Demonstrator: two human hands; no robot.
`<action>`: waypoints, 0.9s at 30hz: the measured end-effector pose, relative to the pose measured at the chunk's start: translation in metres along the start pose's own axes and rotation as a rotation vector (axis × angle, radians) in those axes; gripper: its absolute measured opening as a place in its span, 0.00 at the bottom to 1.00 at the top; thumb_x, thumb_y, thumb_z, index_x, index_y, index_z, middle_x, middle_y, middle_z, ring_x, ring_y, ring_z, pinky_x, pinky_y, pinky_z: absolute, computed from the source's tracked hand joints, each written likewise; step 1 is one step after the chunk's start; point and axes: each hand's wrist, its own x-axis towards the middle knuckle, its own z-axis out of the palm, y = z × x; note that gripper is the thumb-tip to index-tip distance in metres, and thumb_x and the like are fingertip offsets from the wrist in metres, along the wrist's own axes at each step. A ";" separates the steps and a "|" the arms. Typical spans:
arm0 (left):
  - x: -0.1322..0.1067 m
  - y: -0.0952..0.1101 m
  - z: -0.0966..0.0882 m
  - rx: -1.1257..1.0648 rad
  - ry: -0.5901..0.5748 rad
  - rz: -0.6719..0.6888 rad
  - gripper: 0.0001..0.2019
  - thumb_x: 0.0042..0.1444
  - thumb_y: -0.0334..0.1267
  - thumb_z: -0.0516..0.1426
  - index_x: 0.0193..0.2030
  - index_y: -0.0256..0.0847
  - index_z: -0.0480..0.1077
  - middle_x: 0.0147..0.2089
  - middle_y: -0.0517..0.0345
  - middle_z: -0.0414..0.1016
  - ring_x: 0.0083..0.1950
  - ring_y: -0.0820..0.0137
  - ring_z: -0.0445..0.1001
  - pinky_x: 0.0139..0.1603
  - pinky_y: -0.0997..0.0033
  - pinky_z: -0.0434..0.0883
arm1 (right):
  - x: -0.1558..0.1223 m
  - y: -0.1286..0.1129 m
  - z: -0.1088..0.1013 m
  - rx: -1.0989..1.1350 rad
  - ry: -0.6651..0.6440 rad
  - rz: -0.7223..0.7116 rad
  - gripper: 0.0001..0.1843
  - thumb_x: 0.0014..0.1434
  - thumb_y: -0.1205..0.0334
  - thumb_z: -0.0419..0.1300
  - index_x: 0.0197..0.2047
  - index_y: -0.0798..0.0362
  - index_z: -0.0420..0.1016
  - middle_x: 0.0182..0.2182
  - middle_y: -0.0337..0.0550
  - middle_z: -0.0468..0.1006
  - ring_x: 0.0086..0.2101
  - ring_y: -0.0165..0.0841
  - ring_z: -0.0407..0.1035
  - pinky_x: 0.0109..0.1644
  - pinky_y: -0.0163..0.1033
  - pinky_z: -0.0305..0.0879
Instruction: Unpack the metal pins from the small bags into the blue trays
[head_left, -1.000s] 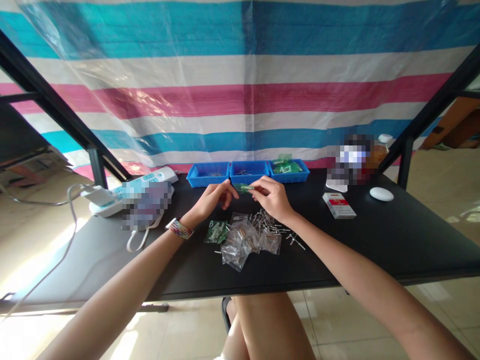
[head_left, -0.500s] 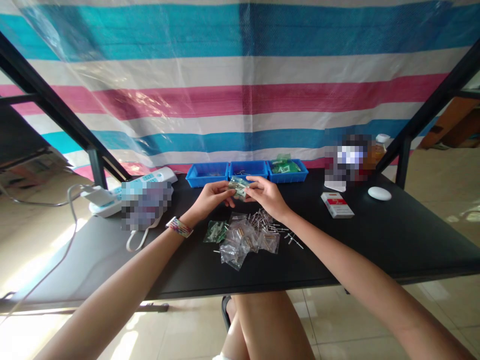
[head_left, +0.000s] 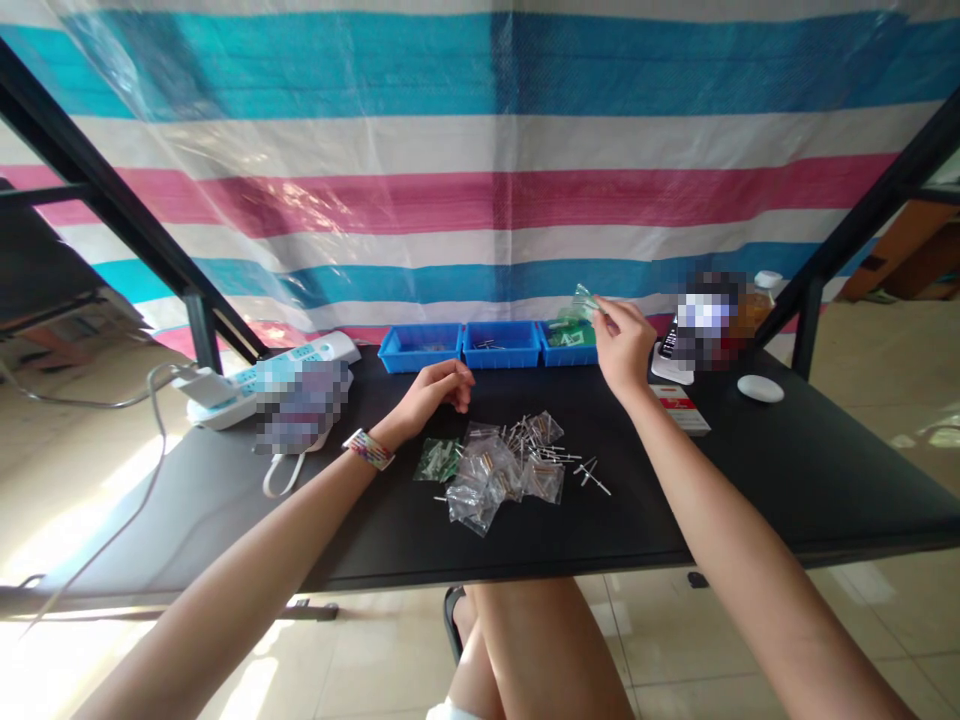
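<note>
Between the thumb and fingers of my right hand [head_left: 624, 345] is a small clear-green plastic bag [head_left: 583, 300], held up above the right-hand blue bin [head_left: 570, 354]. That bin has green bags in it. My left hand [head_left: 436, 393] is over the table just in front of the other bins, fingers curled in and no object showing in them. Below it lie a green bag of white parts [head_left: 437, 459], clear bags with brass-coloured pieces [head_left: 487, 470] and a loose heap of metal rivets [head_left: 534, 435].
The left bin [head_left: 421, 350] and middle bin [head_left: 501, 347] each have a few small pieces in them. A power strip [head_left: 300, 355] with a plugged-in charger is at left. On the right are a cigarette box [head_left: 681, 408], a white oval object [head_left: 760, 388] and a bottle [head_left: 763, 292].
My right hand has moved away to the right and up with the green bag. Parted from the bag, my left hand stays near its former place with its fingers curled.
</note>
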 end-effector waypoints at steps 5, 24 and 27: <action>0.001 -0.003 0.001 -0.001 -0.011 -0.008 0.14 0.57 0.47 0.63 0.36 0.36 0.72 0.25 0.59 0.75 0.25 0.72 0.75 0.29 0.74 0.70 | 0.005 0.034 -0.004 -0.215 -0.097 -0.071 0.21 0.70 0.64 0.53 0.58 0.56 0.83 0.56 0.58 0.82 0.55 0.47 0.77 0.64 0.53 0.72; 0.000 -0.003 0.000 0.043 -0.048 -0.030 0.13 0.57 0.46 0.62 0.35 0.36 0.75 0.26 0.58 0.75 0.26 0.72 0.74 0.31 0.73 0.71 | -0.011 0.031 0.009 -0.481 -0.524 -0.127 0.21 0.70 0.57 0.53 0.54 0.54 0.84 0.55 0.52 0.83 0.58 0.50 0.72 0.68 0.57 0.60; 0.000 -0.006 -0.001 0.049 -0.058 -0.028 0.13 0.57 0.47 0.62 0.35 0.36 0.75 0.26 0.57 0.75 0.27 0.72 0.74 0.31 0.73 0.71 | -0.011 0.028 0.011 -0.447 -0.455 -0.127 0.21 0.70 0.57 0.52 0.55 0.56 0.82 0.55 0.55 0.83 0.56 0.51 0.72 0.65 0.56 0.64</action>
